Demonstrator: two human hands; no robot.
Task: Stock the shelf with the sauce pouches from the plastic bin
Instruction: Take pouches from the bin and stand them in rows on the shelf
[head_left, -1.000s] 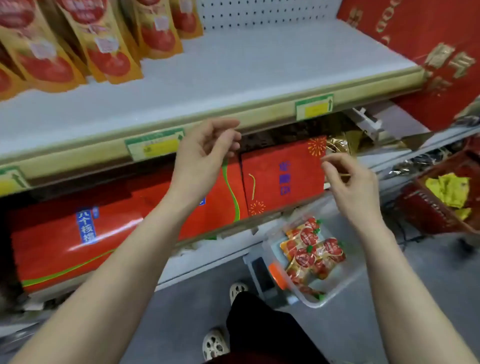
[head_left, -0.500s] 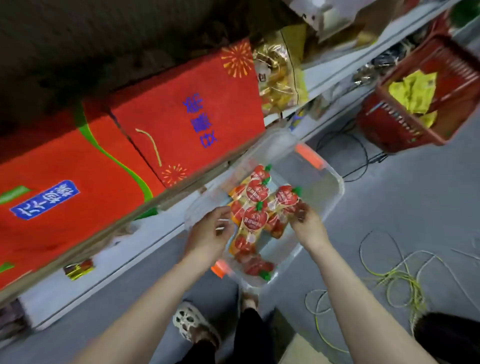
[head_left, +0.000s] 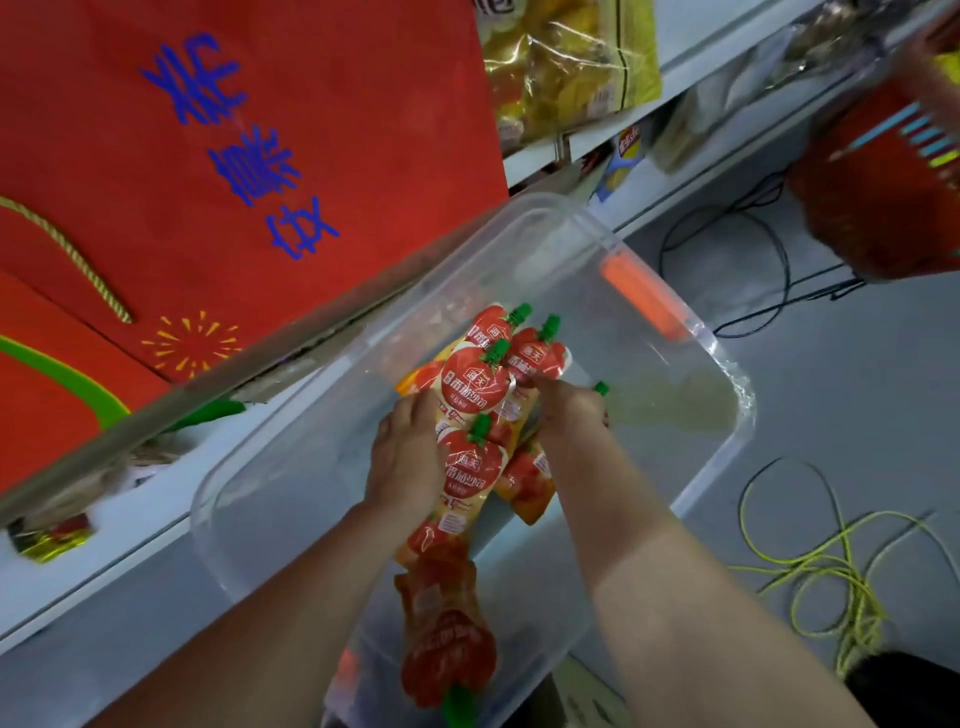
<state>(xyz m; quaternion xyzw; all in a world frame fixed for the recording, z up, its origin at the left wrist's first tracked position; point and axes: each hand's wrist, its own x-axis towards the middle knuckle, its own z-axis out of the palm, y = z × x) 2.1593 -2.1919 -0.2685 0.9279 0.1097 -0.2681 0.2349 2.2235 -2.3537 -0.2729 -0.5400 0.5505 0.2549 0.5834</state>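
While most sauce pouches (head_left: 472, 384) lie in the middle of the clear plastic bin (head_left: 727, 395), long axis along the bin and green caps pointing to its far end, a lone pouch (head_left: 447, 660) at the near end points its cap toward the person. The far right bin floor is free; the shelf edge (head_left: 260, 374) runs close along the left wall. The left hand (head_left: 408, 462) and right hand (head_left: 569, 410) reach down, forearms nearly parallel, gripping the bundle from both sides.
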